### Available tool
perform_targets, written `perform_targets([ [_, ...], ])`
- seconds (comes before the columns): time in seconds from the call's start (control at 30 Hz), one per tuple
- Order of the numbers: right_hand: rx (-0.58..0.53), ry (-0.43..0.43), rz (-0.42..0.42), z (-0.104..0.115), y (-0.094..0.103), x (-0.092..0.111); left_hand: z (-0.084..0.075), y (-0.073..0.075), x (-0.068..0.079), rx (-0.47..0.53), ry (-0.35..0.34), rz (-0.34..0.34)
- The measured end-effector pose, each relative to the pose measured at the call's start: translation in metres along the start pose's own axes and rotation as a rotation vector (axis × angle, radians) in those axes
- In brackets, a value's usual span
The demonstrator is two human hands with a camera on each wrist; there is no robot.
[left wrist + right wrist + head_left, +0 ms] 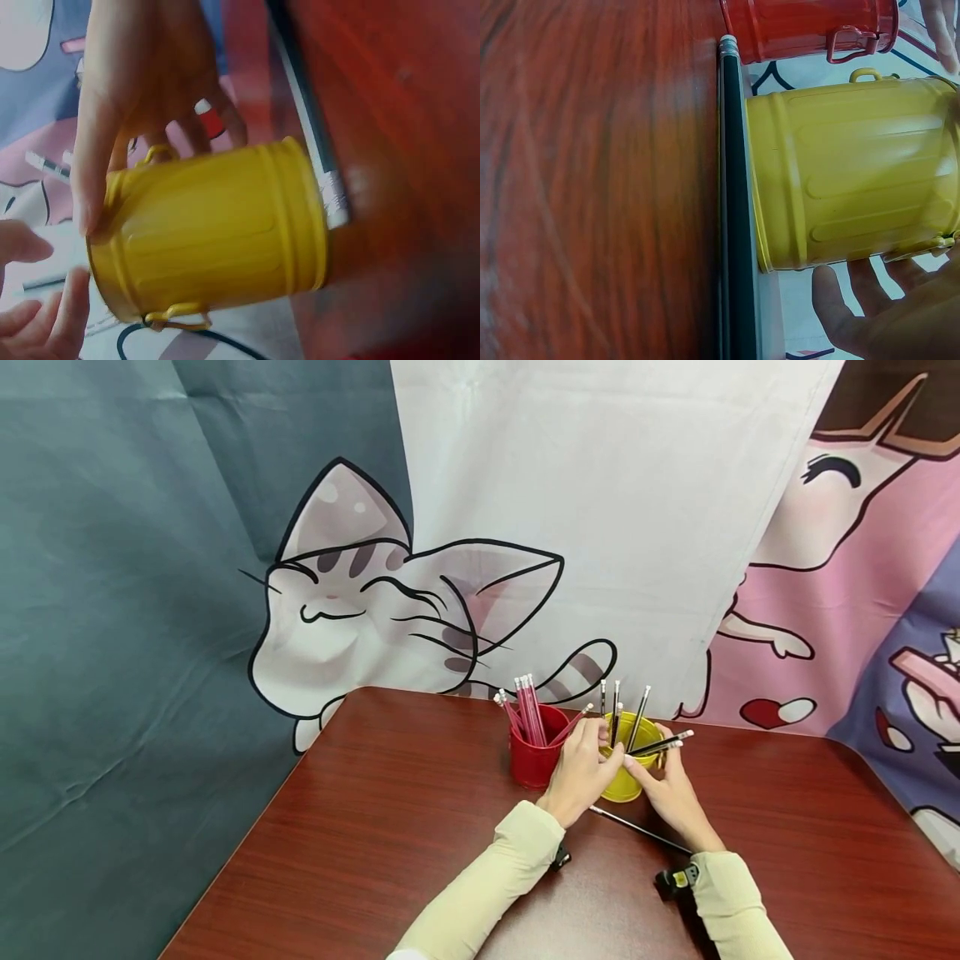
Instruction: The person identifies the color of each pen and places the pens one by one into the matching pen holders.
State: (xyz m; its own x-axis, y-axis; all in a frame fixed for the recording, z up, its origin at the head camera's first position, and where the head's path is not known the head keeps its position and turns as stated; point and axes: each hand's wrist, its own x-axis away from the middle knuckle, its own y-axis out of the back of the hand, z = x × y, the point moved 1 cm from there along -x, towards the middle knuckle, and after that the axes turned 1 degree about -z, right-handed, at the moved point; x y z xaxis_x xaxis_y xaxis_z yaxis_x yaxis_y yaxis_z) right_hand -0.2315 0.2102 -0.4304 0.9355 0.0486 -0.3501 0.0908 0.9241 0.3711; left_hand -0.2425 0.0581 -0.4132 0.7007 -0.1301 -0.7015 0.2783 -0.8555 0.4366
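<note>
A small yellow metal bucket [624, 787] stands upright on the table, with several black pencils [637, 714] leaning in it, white eraser ends up. My right hand [671, 789] holds the bucket from its right side, thumb at the rim and fingers around the far side, as the left wrist view shows. At the rim's left, my left hand [581, 768] hovers beside the pencils. Its thumb and fingers [71, 307] stand apart, with a pencil [43, 283] seen in the gap, apparently behind them. Another black pencil [641, 829] lies on the table before the bucket.
A red bucket [528, 768] holding several pink-red pencils [531, 714] stands just left of the yellow one. The brown wooden table [360, 810] ends at a printed cartoon curtain [480, 485] behind both buckets.
</note>
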Motion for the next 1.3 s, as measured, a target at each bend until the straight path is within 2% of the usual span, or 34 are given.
perform_targets([
  [0.07, 0.001, 0.002, -0.001, -0.001, 0.0, 0.0, -0.002, 0.001, 0.008, -0.008, 0.015, -0.023],
  [0.13, -0.007, 0.008, -0.001, -0.003, 0.0, -0.001, -0.004, 0.0, 0.015, -0.067, 0.024, -0.03],
  [0.2, -0.005, 0.009, -0.004, -0.007, 0.001, -0.002, -0.008, -0.001, 0.022, -0.139, 0.056, -0.003],
  [0.3, 0.0, 0.004, -0.008, -0.018, 0.003, -0.005, -0.012, -0.005, 0.029, -0.231, 0.141, 0.111],
  [0.4, 0.011, 0.008, -0.006, -0.03, 0.003, -0.007, -0.015, -0.011, 0.033, -0.261, 0.261, 0.26],
  [0.47, 0.006, 0.011, -0.005, -0.036, 0.002, -0.008, -0.015, -0.016, 0.036, -0.259, 0.34, 0.332],
  [0.63, 0.002, 0.002, -0.01, -0.039, 0.001, -0.009, -0.012, -0.026, 0.041, -0.243, 0.512, 0.421],
  [0.73, 0.003, -0.001, -0.007, -0.037, 0.0, -0.009, -0.01, -0.028, 0.044, -0.237, 0.572, 0.467],
  [0.87, 0.012, -0.009, -0.004, -0.035, 0.0, -0.009, -0.006, -0.03, 0.047, -0.231, 0.628, 0.49],
  [1.1, -0.006, 0.001, -0.008, -0.037, -0.001, -0.008, -0.002, -0.03, 0.048, -0.176, 0.759, 0.448],
  [1.3, -0.017, 0.011, -0.004, -0.031, -0.002, -0.007, 0.003, -0.026, 0.047, -0.167, 0.774, 0.426],
])
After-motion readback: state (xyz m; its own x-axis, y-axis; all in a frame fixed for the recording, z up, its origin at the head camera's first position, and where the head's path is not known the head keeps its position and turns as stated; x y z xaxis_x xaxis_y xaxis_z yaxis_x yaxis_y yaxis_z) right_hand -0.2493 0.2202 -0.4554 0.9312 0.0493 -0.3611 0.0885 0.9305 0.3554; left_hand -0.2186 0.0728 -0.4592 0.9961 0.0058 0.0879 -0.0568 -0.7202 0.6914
